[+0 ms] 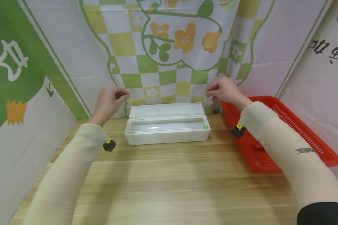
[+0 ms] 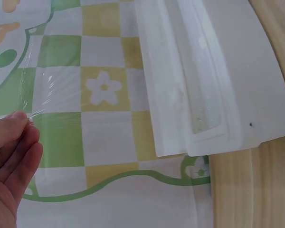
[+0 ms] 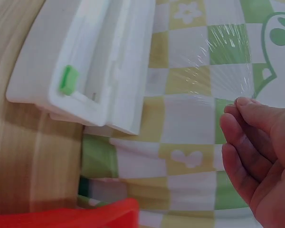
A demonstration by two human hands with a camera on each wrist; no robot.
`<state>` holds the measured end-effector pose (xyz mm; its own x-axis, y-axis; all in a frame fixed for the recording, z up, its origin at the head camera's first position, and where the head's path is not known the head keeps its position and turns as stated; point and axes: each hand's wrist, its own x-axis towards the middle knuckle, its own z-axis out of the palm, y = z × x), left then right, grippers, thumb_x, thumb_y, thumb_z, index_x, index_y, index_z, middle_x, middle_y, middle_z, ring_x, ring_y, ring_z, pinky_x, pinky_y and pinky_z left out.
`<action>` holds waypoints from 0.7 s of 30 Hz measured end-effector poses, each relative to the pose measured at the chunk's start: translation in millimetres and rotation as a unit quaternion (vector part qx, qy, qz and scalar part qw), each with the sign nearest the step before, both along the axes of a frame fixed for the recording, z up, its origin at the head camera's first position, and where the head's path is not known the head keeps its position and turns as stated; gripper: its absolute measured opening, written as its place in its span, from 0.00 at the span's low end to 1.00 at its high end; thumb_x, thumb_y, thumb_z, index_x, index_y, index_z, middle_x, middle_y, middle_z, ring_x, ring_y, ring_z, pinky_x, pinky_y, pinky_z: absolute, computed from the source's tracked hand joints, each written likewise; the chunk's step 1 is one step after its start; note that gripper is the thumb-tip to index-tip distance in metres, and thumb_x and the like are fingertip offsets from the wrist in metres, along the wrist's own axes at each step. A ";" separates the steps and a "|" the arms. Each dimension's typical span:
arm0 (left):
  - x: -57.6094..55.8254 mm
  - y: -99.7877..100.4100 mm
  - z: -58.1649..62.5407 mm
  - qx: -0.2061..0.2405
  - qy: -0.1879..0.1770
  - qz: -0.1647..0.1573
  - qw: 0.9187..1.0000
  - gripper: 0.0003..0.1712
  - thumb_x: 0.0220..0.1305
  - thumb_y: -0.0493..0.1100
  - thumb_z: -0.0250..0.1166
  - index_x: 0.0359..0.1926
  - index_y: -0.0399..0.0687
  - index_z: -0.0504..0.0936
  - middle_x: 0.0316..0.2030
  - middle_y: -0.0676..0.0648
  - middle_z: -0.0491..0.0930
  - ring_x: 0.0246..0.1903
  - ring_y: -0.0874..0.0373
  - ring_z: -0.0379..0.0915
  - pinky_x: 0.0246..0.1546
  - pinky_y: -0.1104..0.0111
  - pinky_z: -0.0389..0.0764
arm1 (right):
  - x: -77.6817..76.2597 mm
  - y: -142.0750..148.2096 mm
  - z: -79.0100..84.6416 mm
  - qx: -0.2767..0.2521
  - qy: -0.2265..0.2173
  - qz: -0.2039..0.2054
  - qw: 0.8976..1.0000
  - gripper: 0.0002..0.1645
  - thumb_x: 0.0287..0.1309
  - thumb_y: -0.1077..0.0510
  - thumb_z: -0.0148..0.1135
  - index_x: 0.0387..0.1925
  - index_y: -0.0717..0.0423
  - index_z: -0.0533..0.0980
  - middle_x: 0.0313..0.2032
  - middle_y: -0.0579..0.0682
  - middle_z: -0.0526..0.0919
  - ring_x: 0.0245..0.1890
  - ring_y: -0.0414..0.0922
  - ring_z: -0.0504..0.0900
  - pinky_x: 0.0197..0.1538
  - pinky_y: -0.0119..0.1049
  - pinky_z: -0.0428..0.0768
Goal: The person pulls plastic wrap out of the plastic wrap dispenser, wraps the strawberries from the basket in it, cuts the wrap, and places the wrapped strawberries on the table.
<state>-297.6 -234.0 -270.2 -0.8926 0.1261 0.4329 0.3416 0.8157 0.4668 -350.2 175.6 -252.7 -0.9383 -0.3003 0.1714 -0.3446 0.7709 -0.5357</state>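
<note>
A white cling film dispenser box (image 1: 169, 136) lies lengthwise on the table, its lid (image 1: 166, 110) raised at the back. Inside lies a pale roll (image 1: 166, 126), and a small green slider (image 1: 205, 127) sits at the front right corner. My left hand (image 1: 108, 101) is raised above the box's left end, thumb and fingertips pinching clear cling film (image 2: 50, 90). At the other end, my right hand (image 1: 226, 90) pinches the film's right corner, where creases fan out from the fingertips in the right wrist view. The sheet stretches between both hands, nearly invisible in the head view.
A red plastic basket (image 1: 304, 132) stands on the right, partly under my right forearm, with a small red thing (image 1: 259, 146) inside. Patterned cloth (image 1: 169, 75) hangs behind the box and along both sides. The wooden table (image 1: 169, 184) extends in front.
</note>
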 end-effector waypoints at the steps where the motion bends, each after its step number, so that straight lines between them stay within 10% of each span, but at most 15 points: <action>1: -0.3 0.1 2.0 -0.003 0.007 0.002 1.000 0.11 0.65 0.39 0.61 0.42 0.37 0.84 0.39 0.37 0.85 0.37 0.49 0.80 0.41 0.57 0.81 | -0.3 0.1 2.7 0.000 0.004 0.002 1.000 0.11 0.55 0.56 0.67 0.38 0.56 0.86 0.37 0.56 0.88 0.28 0.44 0.86 0.31 0.28 0.79; 21: 14.2 3.7 54.7 0.036 0.069 0.029 0.997 0.12 0.65 0.42 0.61 0.43 0.39 0.85 0.40 0.39 0.85 0.34 0.59 0.78 0.34 0.80 0.73 | 7.7 1.2 59.3 -0.029 0.029 -0.012 0.999 0.17 0.56 0.51 0.66 0.43 0.56 0.84 0.37 0.55 0.88 0.26 0.37 0.83 0.32 0.29 0.81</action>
